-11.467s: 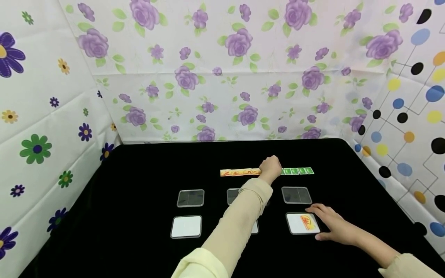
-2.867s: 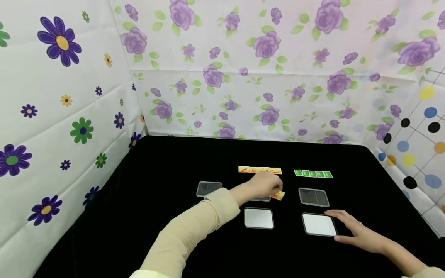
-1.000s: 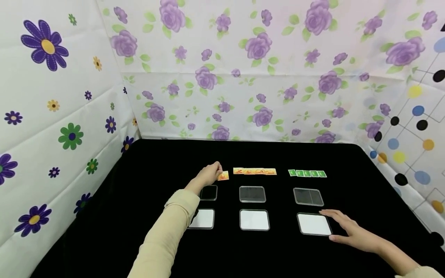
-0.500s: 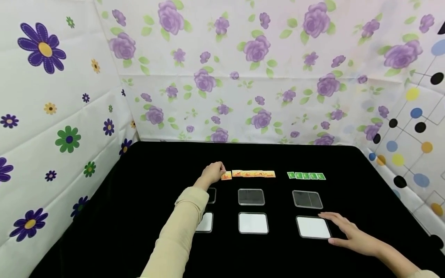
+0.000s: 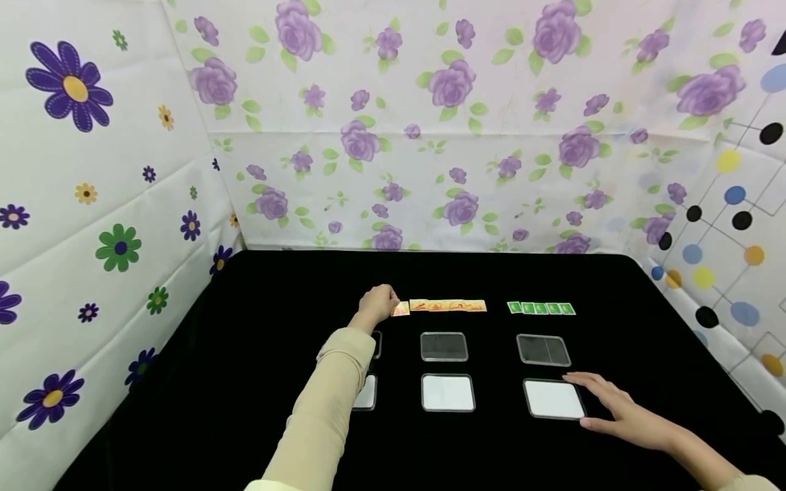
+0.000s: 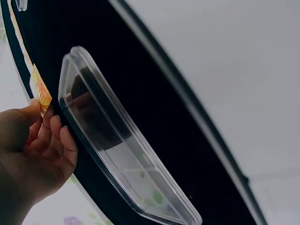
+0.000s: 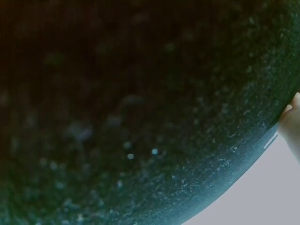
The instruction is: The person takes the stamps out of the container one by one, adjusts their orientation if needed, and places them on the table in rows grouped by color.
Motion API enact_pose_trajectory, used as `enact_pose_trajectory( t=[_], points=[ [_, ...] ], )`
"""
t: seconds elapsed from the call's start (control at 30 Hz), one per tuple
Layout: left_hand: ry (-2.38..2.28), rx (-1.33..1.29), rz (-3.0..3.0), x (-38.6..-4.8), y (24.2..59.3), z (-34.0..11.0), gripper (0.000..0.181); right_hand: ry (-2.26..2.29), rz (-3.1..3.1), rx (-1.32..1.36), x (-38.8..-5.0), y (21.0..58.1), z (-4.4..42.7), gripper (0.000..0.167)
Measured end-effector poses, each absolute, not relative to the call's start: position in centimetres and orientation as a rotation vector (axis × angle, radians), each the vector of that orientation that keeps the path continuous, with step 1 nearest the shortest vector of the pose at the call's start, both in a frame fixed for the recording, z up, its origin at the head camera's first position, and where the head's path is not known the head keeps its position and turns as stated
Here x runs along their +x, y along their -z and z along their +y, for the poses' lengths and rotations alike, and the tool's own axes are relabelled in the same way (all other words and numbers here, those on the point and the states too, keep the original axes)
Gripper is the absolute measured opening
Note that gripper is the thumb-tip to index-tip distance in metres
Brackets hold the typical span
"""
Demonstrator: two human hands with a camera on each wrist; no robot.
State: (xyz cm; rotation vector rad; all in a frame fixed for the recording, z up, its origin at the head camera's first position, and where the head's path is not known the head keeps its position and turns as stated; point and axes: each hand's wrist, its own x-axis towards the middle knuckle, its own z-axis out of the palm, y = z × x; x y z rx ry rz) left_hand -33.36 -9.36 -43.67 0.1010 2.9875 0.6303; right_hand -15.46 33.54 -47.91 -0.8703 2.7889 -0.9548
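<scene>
At the back of the black table, my left hand [image 5: 376, 305] pinches a small yellow-orange card [image 5: 401, 309] by its edge. In the left wrist view, thumb and index finger hold that card [image 6: 41, 90] near its corner, the other fingers curled loosely. The card lies just left of a row of similar yellow-orange cards [image 5: 448, 306]. My right hand [image 5: 626, 416] rests at the right side of a white-filled clear case [image 5: 554, 399], fingers fairly straight and thumb at the near corner. Only some fingertips [image 7: 293, 123] show in the dark right wrist view.
Several green cards [image 5: 542, 309] form a row at the back right. Clear lidlike cases [image 5: 444, 347] [image 5: 543, 350] stand in front of the cards, with another white-filled case [image 5: 447, 393] nearer. My left forearm partly hides a clear case [image 5: 377, 344] and a white one [image 5: 368, 393].
My left hand has brought its card from over the middle case to the left, then slightly right towards the row. The orange card seen earlier on the right white case is gone from there.
</scene>
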Motion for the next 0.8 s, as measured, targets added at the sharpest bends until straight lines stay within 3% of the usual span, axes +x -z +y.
enact_pose_trajectory(
  t=[0.8],
  points=[
    [-0.555, 0.018, 3.005, -34.7, 43.8, -8.3, 0.014, 0.963, 2.797, -0.873, -15.3, 47.7, 33.4, 0.06]
  ],
)
